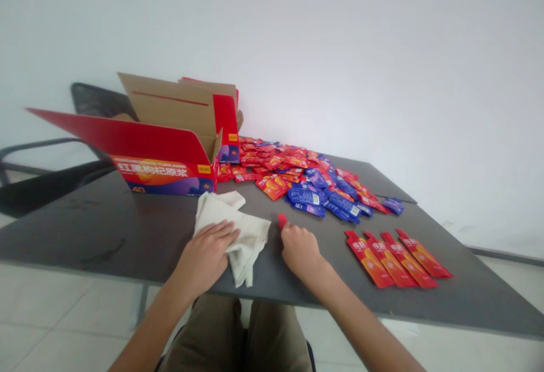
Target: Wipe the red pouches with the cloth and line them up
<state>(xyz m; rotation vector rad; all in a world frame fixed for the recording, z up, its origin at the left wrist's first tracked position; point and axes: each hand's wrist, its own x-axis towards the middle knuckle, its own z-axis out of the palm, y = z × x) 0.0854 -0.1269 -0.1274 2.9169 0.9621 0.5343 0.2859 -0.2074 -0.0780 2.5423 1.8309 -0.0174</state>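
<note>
A cream cloth [250, 227] lies crumpled near the front edge of the table. My left hand [208, 253] is on it, fingers bent over its folds and thumb hidden. To the right of the cloth, my right hand [301, 250] is closed around a red pouch [282, 220]. Only the pouch's tip pokes out above the fingers. Further right, several red pouches with orange print [389, 259] lie side by side in a slanted row. Beyond my hands spreads a heap of red pouches [293, 159], with blue pouches [306, 195] along its near side.
An open red and blue carton [165, 176] stands on the left of the dark table [148, 230], its flaps raised. Behind it is a second open carton [229, 128]. A black chair [91, 100] is at the far left, and a white wall backs the table.
</note>
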